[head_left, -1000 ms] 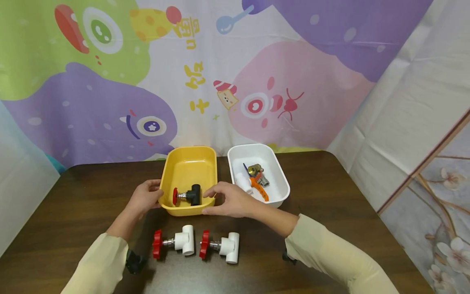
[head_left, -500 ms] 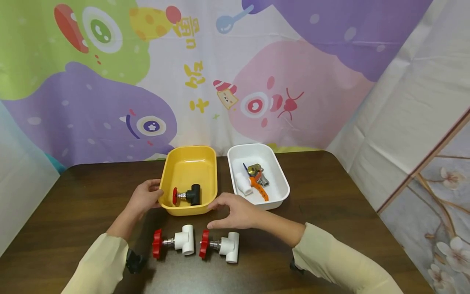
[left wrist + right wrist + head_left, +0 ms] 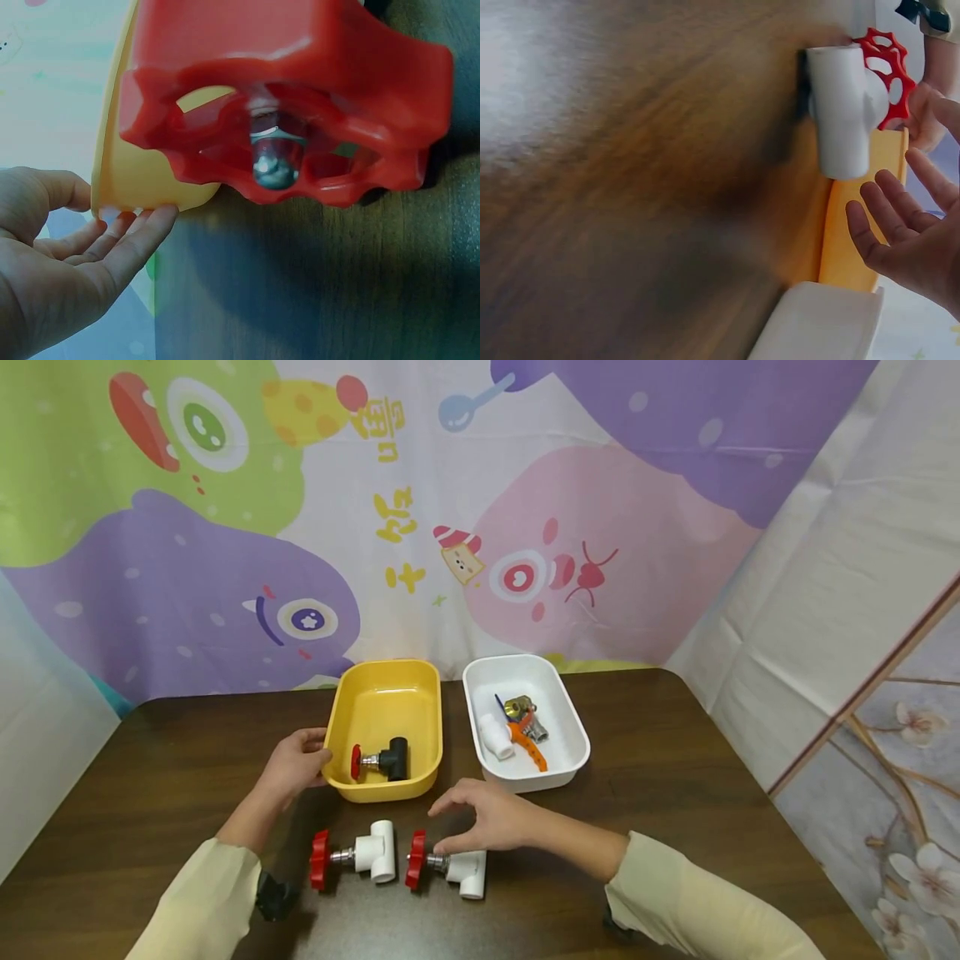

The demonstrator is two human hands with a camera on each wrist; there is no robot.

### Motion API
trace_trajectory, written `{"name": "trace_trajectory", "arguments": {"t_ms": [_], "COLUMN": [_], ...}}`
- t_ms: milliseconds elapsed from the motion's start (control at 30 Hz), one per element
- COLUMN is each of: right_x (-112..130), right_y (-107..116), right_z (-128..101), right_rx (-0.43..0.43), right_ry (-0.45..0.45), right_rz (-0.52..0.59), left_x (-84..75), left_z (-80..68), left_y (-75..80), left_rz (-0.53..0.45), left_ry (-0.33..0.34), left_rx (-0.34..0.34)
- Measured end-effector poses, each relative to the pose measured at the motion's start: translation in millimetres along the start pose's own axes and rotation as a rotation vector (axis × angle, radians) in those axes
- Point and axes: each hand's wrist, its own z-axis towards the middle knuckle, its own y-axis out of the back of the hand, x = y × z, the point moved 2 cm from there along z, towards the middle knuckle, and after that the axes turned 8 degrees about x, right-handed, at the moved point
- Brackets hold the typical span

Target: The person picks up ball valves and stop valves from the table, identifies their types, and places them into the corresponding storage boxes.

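Right hand (image 3: 491, 822), fingers spread and holding nothing, over white valve (image 3: 450, 864) at desk (image 3: 150, 777) 6 o'clock; left hand (image 3: 294, 764), fingers straight, against yellow tray (image 3: 386, 693); best gripped by white body.

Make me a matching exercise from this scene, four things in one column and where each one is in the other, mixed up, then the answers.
1. black valve
2. orange-handled valve
3. left hand
4. right hand

A. in the white tray
B. over a white valve on the table
C. in the yellow tray
D. at the yellow tray's left rim

Pairs: 1-C, 2-A, 3-D, 4-B
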Motion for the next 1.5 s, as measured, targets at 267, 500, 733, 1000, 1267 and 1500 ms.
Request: {"name": "trace_trajectory", "arguments": {"t_ms": [267,500,733,1000,1267,1500], "right_x": [-5.7,-6.4,-3.8,-1.6,2.6,7.5], "right_y": [-14.3,-22.4,-26.7,-31.9,-37.8,-42.9], "right_z": [-4.3,-6.5,-7.0,-8.9,-9.5,-10.9], "right_rx": [0.069,0.061,0.065,0.081,0.063,0.045], "right_ry": [-0.024,0.007,0.006,0.000,-0.025,-0.078], "right_rz": [-0.007,-0.034,-0.072,-0.125,-0.253,-0.338], "left_x": [1.0,-0.5,-2.1,-2.2,-0.8,-1.4], "left_z": [0.4,0.1,-1.0,-0.5,0.2,0.3], "left_y": [0.1,0.1,-0.5,-1.3,-0.8,-1.0], "left_rz": [0.008,0.018,0.025,0.035,0.051,0.044], "left_ry": [-0.001,0.004,0.000,0.008,0.017,0.019], "left_rx": [-0.007,-0.012,-0.012,-0.019,-0.020,-0.018]}}
